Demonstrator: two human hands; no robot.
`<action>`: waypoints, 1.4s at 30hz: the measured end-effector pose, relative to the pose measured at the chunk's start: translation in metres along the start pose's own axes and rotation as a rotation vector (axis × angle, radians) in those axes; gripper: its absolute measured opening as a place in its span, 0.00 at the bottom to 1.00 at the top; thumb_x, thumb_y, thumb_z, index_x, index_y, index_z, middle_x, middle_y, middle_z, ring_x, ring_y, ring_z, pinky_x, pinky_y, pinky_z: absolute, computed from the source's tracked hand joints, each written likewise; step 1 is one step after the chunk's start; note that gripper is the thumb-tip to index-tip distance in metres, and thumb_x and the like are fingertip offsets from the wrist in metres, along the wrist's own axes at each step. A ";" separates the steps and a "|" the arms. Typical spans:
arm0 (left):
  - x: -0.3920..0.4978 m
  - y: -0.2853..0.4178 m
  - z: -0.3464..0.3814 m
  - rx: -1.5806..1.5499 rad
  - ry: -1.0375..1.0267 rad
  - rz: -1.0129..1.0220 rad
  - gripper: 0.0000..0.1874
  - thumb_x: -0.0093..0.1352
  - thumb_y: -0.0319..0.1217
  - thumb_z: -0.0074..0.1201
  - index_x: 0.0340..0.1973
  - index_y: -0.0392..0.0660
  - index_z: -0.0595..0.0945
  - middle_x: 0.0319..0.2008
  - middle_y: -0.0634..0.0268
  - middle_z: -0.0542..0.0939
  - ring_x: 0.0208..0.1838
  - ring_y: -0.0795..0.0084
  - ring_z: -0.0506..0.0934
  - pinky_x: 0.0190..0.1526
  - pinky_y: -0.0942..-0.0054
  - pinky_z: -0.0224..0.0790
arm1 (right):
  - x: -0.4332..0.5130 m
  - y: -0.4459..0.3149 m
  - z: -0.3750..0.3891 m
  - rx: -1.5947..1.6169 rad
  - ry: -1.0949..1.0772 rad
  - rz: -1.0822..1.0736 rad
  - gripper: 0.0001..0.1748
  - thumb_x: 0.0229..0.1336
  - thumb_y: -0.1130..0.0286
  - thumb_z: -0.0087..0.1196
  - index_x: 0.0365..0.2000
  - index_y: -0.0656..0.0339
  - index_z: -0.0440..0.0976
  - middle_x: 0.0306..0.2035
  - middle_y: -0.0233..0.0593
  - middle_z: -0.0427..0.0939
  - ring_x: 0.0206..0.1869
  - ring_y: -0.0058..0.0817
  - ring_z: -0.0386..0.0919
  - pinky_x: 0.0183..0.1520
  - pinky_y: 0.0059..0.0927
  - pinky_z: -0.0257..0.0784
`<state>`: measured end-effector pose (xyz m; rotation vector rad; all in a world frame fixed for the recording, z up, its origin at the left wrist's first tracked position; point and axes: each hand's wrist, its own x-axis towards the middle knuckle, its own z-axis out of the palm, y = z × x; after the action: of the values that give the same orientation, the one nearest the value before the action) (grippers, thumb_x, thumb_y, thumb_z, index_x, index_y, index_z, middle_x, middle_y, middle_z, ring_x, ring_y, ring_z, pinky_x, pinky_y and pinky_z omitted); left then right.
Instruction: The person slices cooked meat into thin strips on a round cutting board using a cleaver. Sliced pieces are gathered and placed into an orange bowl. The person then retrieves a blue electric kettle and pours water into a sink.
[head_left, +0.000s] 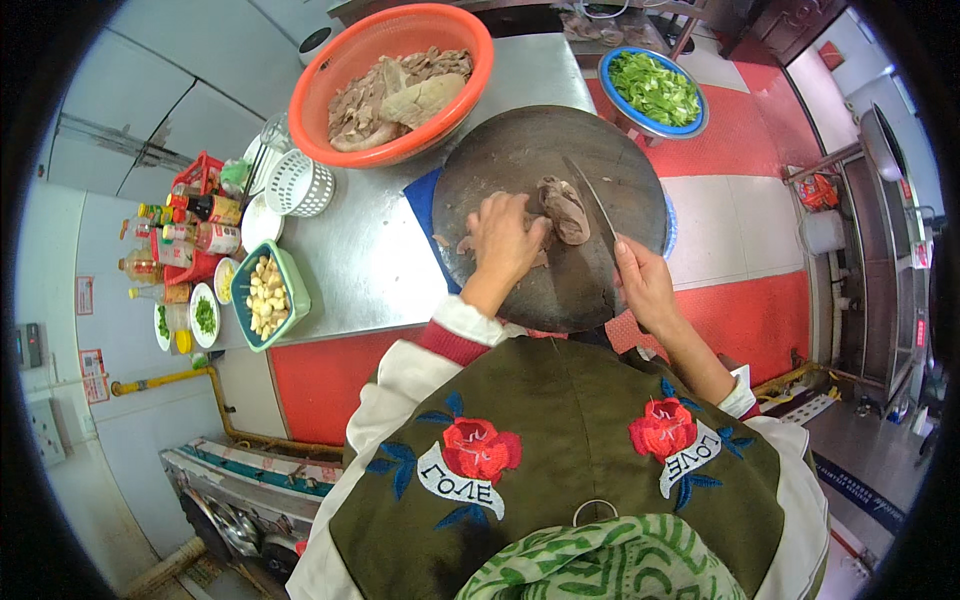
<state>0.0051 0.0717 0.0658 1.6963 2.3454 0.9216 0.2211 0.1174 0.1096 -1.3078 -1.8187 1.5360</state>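
A round, dark wooden chopping board (517, 142) lies before me on a steel table. My right hand (643, 281) is closed around the handle of a kitchen knife (589, 191), whose blade points away from me over the board's right half. To the left of the blade rests a larger piece of cooked-looking meat (564, 210). My left hand (504, 236) is on the board left of that piece, fingers bent over smaller meat pieces; its fingertips and palm hide part of them, so its grip is unclear. A few scraps (465, 244) lie beside its wrist and fingers.
An orange colander (480, 71) of sliced meat stands behind the board at the left. A blue-rimmed bowl (705, 116) of chopped greens is at the back right. Left on the steel table (360, 255) are a green container (300, 296) of garlic-like cloves, a white basket (300, 184), bottles and dishes.
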 end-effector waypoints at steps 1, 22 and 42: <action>0.010 0.006 0.006 0.039 -0.045 -0.010 0.21 0.60 0.38 0.60 0.46 0.41 0.80 0.46 0.53 0.78 0.54 0.53 0.70 0.54 0.53 0.57 | -0.003 0.002 -0.001 0.081 -0.021 0.061 0.24 0.71 0.55 0.41 0.51 0.65 0.74 0.18 0.32 0.70 0.18 0.18 0.69 0.21 0.24 0.64; 0.043 -0.058 -0.057 -1.377 0.070 -0.370 0.24 0.59 0.15 0.59 0.51 0.40 0.74 0.45 0.63 0.79 0.45 0.72 0.79 0.48 0.73 0.74 | -0.017 0.009 0.011 0.241 -0.276 0.075 0.23 0.65 0.60 0.53 0.52 0.65 0.74 0.22 0.27 0.71 0.21 0.15 0.68 0.23 0.22 0.63; -0.088 -0.086 -0.091 -1.066 0.302 -0.849 0.34 0.56 0.17 0.63 0.59 0.36 0.69 0.45 0.58 0.75 0.44 0.67 0.78 0.42 0.70 0.76 | 0.061 0.005 0.049 -0.174 -0.251 0.023 0.15 0.62 0.62 0.54 0.41 0.65 0.76 0.16 0.26 0.68 0.16 0.15 0.65 0.17 0.24 0.60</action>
<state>-0.0710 -0.0606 0.0718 0.1530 1.7495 1.7510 0.1553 0.1434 0.0748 -1.2624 -2.1413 1.6472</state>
